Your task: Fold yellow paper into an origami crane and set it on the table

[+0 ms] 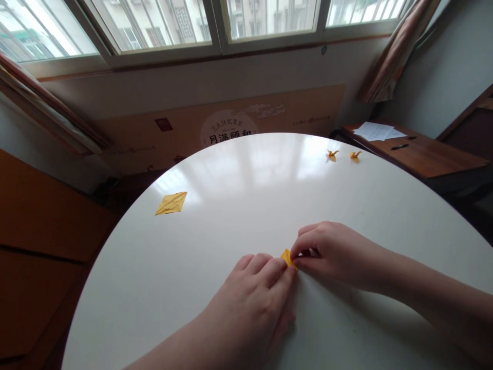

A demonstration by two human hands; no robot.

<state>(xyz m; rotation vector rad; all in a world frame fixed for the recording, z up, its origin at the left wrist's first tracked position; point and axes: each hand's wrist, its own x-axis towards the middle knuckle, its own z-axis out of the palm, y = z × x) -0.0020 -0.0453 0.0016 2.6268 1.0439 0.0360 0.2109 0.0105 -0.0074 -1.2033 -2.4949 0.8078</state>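
A small piece of folded yellow origami paper [287,256] lies on the white round table, largely covered by fingers. From the left, my left hand [256,290] presses its curled fingertips onto the paper, thumb and index finger close together at its near edge. My right hand [333,252] pinches the paper's right side between thumb and fingers. Both hands are closed and almost touch each other over the paper. How the folds run underneath the fingers is hidden.
A creased yellow paper sheet [171,203] lies at the table's left. Two folded yellow paper cranes, a left crane [332,155] and a right crane [355,156], stand near the far right edge. Beyond is a wooden desk [435,154] with white papers [375,130] and dark pens.
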